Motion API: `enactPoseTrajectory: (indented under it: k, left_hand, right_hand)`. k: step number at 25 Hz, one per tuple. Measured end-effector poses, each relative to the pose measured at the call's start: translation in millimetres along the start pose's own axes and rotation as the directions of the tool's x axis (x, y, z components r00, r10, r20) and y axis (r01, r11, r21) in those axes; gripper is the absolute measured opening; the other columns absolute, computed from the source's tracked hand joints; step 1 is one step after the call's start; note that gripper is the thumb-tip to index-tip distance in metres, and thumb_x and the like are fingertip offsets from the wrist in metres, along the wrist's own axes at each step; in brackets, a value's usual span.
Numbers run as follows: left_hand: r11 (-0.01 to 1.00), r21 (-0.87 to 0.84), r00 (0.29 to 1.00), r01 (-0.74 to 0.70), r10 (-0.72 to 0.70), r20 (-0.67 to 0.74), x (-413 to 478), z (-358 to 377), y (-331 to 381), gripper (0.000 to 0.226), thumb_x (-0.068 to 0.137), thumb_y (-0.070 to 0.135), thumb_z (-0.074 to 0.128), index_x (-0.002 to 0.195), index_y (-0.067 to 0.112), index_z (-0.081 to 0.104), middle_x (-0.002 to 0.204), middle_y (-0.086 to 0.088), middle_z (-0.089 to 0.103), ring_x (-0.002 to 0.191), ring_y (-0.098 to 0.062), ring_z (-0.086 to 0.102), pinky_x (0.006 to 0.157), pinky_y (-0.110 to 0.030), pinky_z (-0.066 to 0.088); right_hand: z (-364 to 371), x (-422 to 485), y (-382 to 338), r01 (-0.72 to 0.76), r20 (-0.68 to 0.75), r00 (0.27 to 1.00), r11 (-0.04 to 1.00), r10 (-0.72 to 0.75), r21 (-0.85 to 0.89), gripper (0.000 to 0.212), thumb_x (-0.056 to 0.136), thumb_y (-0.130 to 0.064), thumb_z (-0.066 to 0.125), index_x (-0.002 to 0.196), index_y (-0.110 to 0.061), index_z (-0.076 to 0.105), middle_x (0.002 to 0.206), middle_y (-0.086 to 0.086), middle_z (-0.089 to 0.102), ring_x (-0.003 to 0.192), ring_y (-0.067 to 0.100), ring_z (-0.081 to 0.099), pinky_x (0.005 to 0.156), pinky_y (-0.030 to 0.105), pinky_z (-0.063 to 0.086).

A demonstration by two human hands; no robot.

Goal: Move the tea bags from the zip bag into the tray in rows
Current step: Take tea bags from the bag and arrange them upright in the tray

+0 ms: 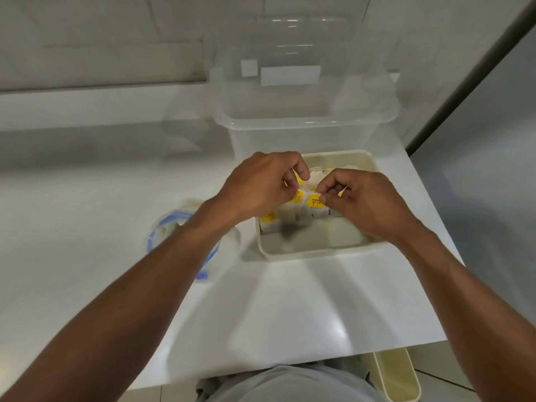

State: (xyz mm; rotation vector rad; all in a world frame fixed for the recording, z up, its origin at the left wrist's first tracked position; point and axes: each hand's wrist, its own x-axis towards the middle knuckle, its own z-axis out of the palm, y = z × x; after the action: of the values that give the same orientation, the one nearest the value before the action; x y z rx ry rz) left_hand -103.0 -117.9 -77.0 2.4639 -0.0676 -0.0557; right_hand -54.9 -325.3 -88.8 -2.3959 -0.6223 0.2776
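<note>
Both hands are over the tray point(304, 254), working in its far half.

Right hand point(365, 198): thumb and forefinger pinch the yellow tag point(314, 202) of one tea bag, and the other fingers are curled in. A thin pale thread shows by the knuckles; I judge it to be that bag's string.

Left hand point(261, 184): fingers curled, tips drawn together near another yellow label. It seems to pinch a string or tag, but the fingers hide exactly what. Neither hand is spread wide.

Tea bags point(293, 213): a packed cluster sits in the far and middle part of the tray, white bags with yellow labels up. It lies directly beneath and between my two hands and does not reach the near wall. I cannot make out the rows, as the hands cover most of them.

Why held so (judgement only): pinching by the tag lets me steer a light, floppy bag without crushing it. With two hands this close, I am probably freeing tangled strings or squaring one bag against its neighbours.

Zip bag point(185, 224): lies on the tabletop point(87, 204) just left of the tray, partly under my left forearm, blue seal gaping. It probably sits close to keep each reach short. Its contents are too blurred to count.

Clear box point(304, 132): stands behind the tray; touching or just apart, I cannot tell.
</note>
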Motion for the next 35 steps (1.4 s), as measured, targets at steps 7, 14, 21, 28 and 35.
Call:
enactPoseTrajectory:
  k: [7, 14, 21, 28, 35]
  left_hand:
    - [0.960, 0.262, 0.993, 0.098, -0.110, 0.034, 31.3, 54.6, -1.4, 0.023, 0.085, 0.021, 0.055, 0.098, 0.039, 0.060, 0.089, 0.015, 0.070, 0.097, -0.012, 0.062, 0.075, -0.032, 0.051]
    - [0.977, 0.181, 0.944, 0.112, -0.161, 0.286, 44.9, 69.2, -10.5, 0.021, 0.079, 0.018, 0.067, 0.088, 0.035, 0.059, 0.083, 0.015, 0.073, 0.090, -0.005, 0.065, 0.084, -0.032, 0.052]
    - [0.883, 0.442, 0.975, 0.156, -0.209, 0.074, 63.8, 82.2, -22.1, 0.020, 0.083, 0.024, 0.058, 0.094, 0.041, 0.057, 0.099, 0.011, 0.071, 0.099, -0.016, 0.063, 0.083, -0.034, 0.047]
    - [0.876, 0.465, 0.979, 0.126, -0.186, 0.085, 64.9, 82.6, -23.6, 0.020, 0.087, 0.025, 0.057, 0.104, 0.035, 0.060, 0.097, 0.008, 0.072, 0.096, -0.018, 0.064, 0.082, -0.034, 0.048]
    - [0.851, 0.521, 0.983, 0.067, -0.145, 0.111, 66.3, 87.1, -26.6, 0.023, 0.092, 0.025, 0.053, 0.112, 0.035, 0.059, 0.098, 0.005, 0.070, 0.094, -0.021, 0.064, 0.071, -0.032, 0.045]
  right_hand:
    - [10.0, 19.1, 44.2, 0.016, 0.122, 0.992, 0.926, 0.032, -0.377, 0.010, 0.090, -0.038, 0.057, 0.097, -0.040, 0.064, 0.092, -0.017, 0.066, 0.088, 0.014, 0.059, 0.066, 0.027, 0.040]
    - [8.8, 35.2, 61.4, 0.135, 0.359, 0.933, 0.902, 0.023, -0.410, 0.003, 0.087, -0.040, 0.064, 0.086, -0.043, 0.063, 0.090, -0.017, 0.067, 0.091, 0.012, 0.061, 0.072, 0.030, 0.051]
    - [23.5, 63.1, 68.7, 0.125, 0.292, 0.956, 0.884, 0.014, -0.451, 0.013, 0.091, -0.033, 0.056, 0.090, -0.044, 0.064, 0.102, -0.011, 0.066, 0.096, 0.021, 0.061, 0.072, 0.031, 0.047]
    - [27.3, 61.8, 68.8, 0.133, 0.230, 0.973, 0.887, -0.031, -0.442, 0.018, 0.093, -0.032, 0.054, 0.102, -0.040, 0.068, 0.103, -0.006, 0.067, 0.095, 0.024, 0.062, 0.069, 0.031, 0.045]
    - [28.7, 60.4, 68.9, 0.126, 0.211, 0.977, 0.869, -0.026, -0.479, 0.017, 0.093, -0.032, 0.053, 0.103, -0.039, 0.065, 0.104, -0.006, 0.067, 0.095, 0.024, 0.063, 0.071, 0.031, 0.045]
